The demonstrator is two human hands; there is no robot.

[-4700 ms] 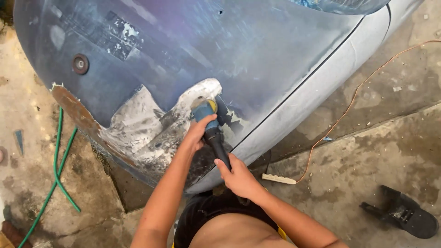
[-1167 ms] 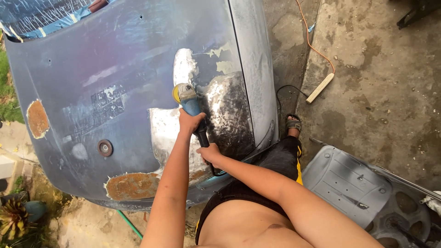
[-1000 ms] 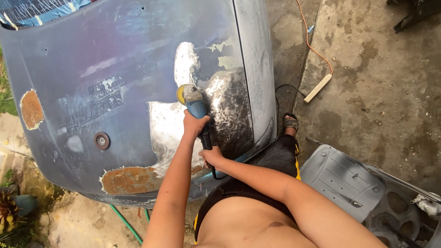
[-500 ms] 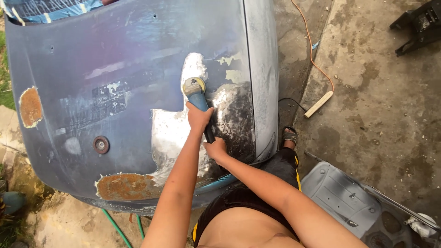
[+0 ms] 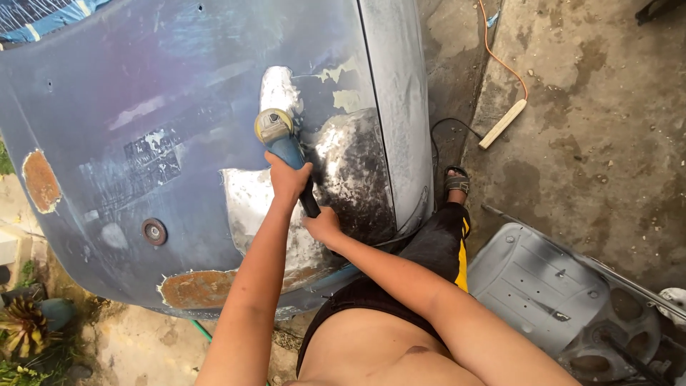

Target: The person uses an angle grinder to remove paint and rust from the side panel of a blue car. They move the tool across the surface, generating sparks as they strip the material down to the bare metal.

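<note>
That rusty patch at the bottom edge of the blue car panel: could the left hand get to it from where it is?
Probably yes. The rusty patch lies bare beside the left forearm, nothing covering it. But the left hand grips the grinder higher up the panel, so it would have to let go or draw back.

An outdoor yard used as an informal car body repair spot. A large blue car hood, with rust patches and areas stripped to bare metal, lies over a stained concrete floor. An orange extension cord runs across the concrete to a white socket strip. A grey car body panel lies nearby. Potted plants and grass sit at the left edge, and daylight falls over everything.
</note>
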